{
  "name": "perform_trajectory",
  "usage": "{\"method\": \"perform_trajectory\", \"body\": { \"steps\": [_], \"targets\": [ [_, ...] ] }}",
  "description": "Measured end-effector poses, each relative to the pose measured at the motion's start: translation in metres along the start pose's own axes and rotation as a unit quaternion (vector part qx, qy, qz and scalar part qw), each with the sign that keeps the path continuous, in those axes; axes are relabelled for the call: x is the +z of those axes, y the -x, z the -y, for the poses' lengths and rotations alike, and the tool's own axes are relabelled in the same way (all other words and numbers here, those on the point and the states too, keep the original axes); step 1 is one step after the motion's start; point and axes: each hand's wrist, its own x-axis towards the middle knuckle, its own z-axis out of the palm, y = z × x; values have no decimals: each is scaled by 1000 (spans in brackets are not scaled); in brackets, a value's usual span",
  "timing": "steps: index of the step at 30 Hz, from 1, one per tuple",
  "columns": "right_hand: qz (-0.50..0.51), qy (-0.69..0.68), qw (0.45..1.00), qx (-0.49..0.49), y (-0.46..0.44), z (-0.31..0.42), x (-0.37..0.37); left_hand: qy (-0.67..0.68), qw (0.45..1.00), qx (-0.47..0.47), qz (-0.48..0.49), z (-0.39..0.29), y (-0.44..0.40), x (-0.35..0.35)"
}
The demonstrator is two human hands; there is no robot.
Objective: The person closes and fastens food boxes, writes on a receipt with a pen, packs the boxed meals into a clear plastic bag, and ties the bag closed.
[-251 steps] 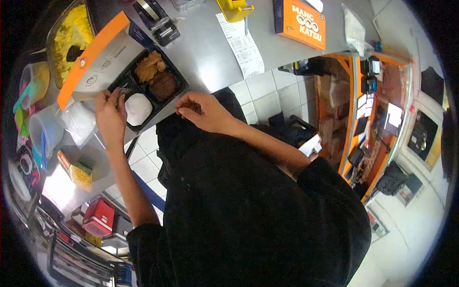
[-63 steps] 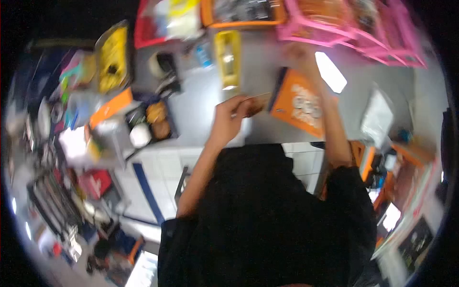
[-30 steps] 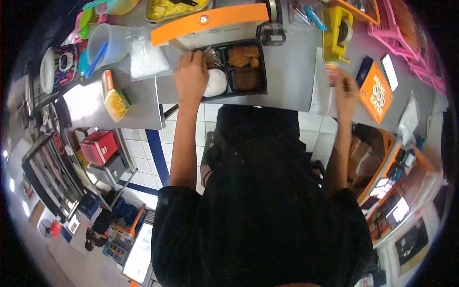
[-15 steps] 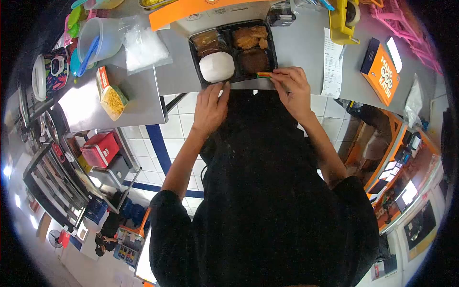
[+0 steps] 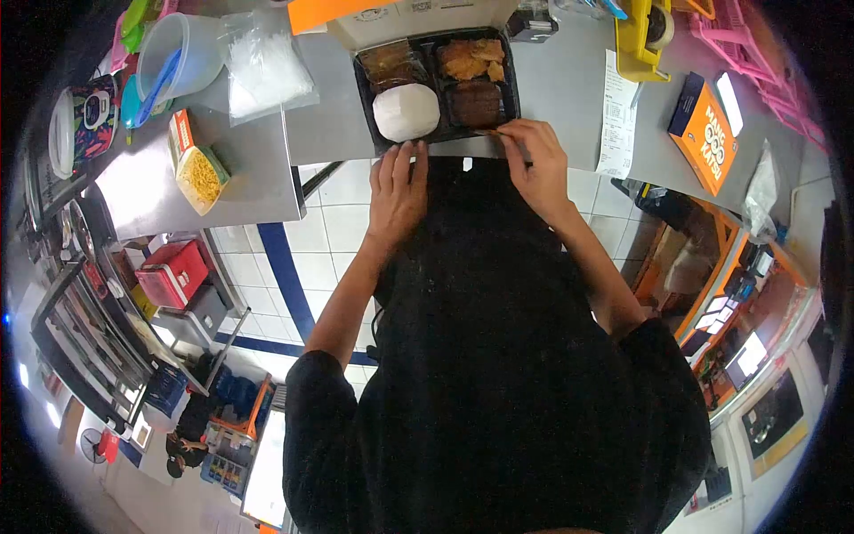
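Note:
A black compartment tray (image 5: 435, 88) sits in a box whose raised lid (image 5: 418, 22) stands behind it. Wrapped white rice (image 5: 406, 112) fills its front left compartment, with a clear-wrapped brown item (image 5: 390, 67) behind. Golden fried pieces (image 5: 471, 60) lie back right, and a dark brown item (image 5: 477, 104) front right. My left hand (image 5: 398, 191) rests with fingers stretched at the tray's front edge, below the rice. Between thumb and fingers, my right hand (image 5: 538, 165) pinches a small narrow sachet (image 5: 487, 133) at the front right rim; most of it is hidden.
At left are a carton of yellow shreds (image 5: 201, 178), a bag of white items (image 5: 267, 76) and a plastic tub (image 5: 197, 53). A receipt (image 5: 616, 116), yellow tape dispenser (image 5: 639, 40) and orange box (image 5: 703, 133) stand right. Another person (image 5: 187, 436) is far off at lower left.
The sachet in my right hand has tilted, so less of its coloured side shows. My view has shifted slightly. My left hand stays by the tray's front edge.

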Motion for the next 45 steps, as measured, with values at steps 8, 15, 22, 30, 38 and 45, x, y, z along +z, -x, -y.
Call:
{"method": "perform_trajectory", "body": {
  "steps": [8, 15, 22, 30, 38, 45],
  "targets": [
    [90, 96, 988, -84, 19, -8, -19, 34, 996, -75, 18, 12, 18, -14],
    [110, 89, 988, -55, 14, -3, -16, 90, 994, -59, 27, 19, 24, -10],
    [140, 51, 987, -52, 9, -12, -17, 164, 984, -57, 31, 25, 16, -21],
    [44, 53, 994, -90, 1, 3, 6, 169, 982, -62, 57, 27, 15, -24],
    [115, 71, 978, -162, -1, 5, 41, 179, 979, -61, 75, 32, 18, -23],
    [139, 117, 978, -101, -2, 15, 25, 173, 981, -51, 75, 31, 15, -28]
  ]
}}
